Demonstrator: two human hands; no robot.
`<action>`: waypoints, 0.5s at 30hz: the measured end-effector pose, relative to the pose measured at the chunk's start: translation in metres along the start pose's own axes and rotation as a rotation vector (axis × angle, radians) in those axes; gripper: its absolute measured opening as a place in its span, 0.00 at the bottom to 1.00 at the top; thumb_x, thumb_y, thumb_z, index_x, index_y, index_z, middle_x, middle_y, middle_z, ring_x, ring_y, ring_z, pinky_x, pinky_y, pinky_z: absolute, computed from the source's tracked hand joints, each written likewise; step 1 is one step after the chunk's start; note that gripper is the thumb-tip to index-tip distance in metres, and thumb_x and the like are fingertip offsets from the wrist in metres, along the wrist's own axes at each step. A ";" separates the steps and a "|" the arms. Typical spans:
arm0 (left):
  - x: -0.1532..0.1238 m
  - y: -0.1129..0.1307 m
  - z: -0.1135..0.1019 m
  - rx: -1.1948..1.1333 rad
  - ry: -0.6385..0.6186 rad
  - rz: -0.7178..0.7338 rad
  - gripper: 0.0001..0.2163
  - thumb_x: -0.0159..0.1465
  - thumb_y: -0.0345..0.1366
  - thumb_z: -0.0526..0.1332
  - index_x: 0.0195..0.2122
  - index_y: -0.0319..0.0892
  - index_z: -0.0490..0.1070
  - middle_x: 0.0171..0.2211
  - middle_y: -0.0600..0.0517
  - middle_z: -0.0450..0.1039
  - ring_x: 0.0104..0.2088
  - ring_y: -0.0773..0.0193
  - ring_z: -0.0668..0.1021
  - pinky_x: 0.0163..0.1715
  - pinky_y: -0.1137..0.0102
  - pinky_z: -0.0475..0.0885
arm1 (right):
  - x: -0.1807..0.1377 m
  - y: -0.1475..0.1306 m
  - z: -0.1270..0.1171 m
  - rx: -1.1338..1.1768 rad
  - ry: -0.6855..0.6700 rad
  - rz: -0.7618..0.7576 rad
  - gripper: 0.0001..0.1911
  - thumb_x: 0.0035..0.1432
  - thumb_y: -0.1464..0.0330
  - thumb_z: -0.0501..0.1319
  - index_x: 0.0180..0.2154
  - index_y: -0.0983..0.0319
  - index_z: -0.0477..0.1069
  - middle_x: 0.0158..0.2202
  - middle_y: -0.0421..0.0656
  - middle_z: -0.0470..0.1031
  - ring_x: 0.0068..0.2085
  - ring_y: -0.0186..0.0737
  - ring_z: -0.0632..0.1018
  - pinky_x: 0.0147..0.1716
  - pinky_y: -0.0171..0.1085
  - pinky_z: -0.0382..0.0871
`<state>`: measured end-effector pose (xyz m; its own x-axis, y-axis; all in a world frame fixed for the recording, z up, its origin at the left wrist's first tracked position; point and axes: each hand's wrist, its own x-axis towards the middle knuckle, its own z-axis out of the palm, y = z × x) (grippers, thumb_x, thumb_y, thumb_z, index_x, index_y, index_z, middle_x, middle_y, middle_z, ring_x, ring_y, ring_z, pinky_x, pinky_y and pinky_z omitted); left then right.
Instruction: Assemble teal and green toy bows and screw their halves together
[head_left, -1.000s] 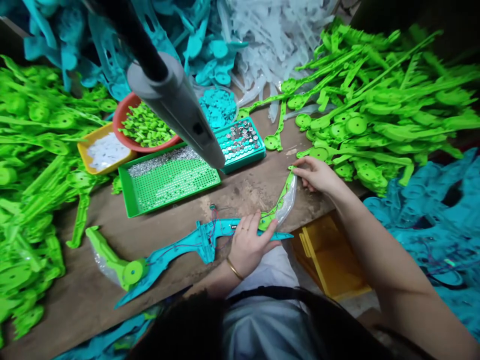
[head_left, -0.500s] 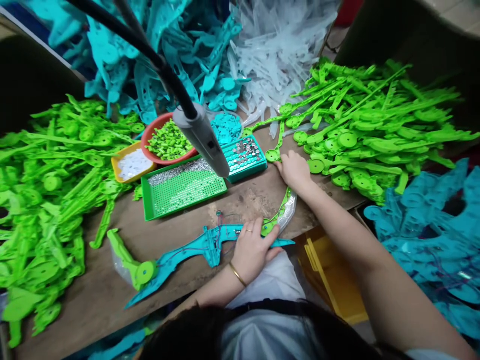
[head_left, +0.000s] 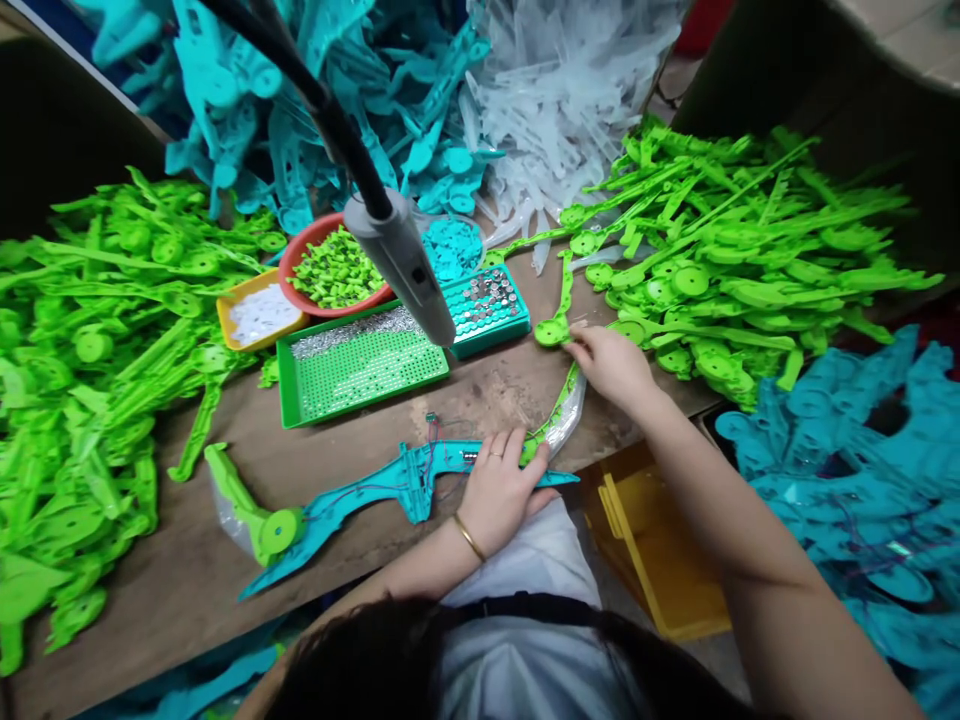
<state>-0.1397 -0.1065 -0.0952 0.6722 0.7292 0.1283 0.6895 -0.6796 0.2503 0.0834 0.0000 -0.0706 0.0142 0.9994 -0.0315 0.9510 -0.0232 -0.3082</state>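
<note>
Presently, beyond the turquoise frame (head_left: pixel 384 484): one green arm (head_left: pixel 565 288), long axis pointing away, round end (head_left: pixel 551 332) pinched by the nearer right hand (head_left: pixel 616 370); left hand (head_left: pixel 497 487) over the frame, hold unclear.

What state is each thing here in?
Left hand: resting on the blue frame.
Right hand: pinching the green arm.
Blue frame: lying on the table.
Green arm: pinched at its round end.
Red bowl: heaped with green bits.
Green tray: part-filled with shiny bits.
Teal tray: part-filled with metal discs.
Yellow tray: holding white pieces.
</note>
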 end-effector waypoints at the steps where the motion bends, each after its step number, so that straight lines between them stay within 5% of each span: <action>1: 0.000 0.000 0.000 0.003 0.008 0.004 0.26 0.58 0.50 0.66 0.54 0.43 0.70 0.54 0.37 0.68 0.52 0.47 0.73 0.51 0.53 0.70 | 0.001 -0.001 0.002 0.004 -0.017 -0.038 0.17 0.64 0.63 0.51 0.47 0.63 0.73 0.46 0.51 0.77 0.47 0.51 0.76 0.44 0.43 0.67; 7: -0.003 -0.001 0.006 0.011 0.070 0.016 0.24 0.60 0.49 0.64 0.54 0.43 0.70 0.53 0.36 0.68 0.51 0.47 0.73 0.51 0.53 0.70 | -0.014 0.025 0.002 0.028 0.178 0.095 0.16 0.62 0.65 0.53 0.42 0.66 0.76 0.45 0.56 0.75 0.49 0.54 0.74 0.51 0.49 0.66; 12: -0.004 -0.002 0.012 -0.005 0.106 0.032 0.22 0.62 0.48 0.63 0.53 0.43 0.71 0.53 0.36 0.68 0.51 0.47 0.72 0.51 0.52 0.69 | -0.031 0.043 0.015 0.621 -0.017 0.295 0.19 0.55 0.59 0.60 0.45 0.63 0.74 0.36 0.46 0.78 0.32 0.41 0.76 0.36 0.42 0.72; 15: -0.004 -0.002 0.013 -0.020 0.106 0.024 0.21 0.62 0.47 0.62 0.54 0.43 0.71 0.53 0.36 0.68 0.52 0.47 0.71 0.52 0.52 0.69 | -0.029 0.039 0.027 0.775 0.008 0.341 0.24 0.51 0.59 0.62 0.48 0.63 0.73 0.33 0.44 0.77 0.27 0.36 0.74 0.30 0.38 0.71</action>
<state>-0.1406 -0.1094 -0.1088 0.6554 0.7179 0.2347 0.6675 -0.6960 0.2645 0.1117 -0.0301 -0.1069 0.2669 0.9346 -0.2350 0.4137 -0.3313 -0.8480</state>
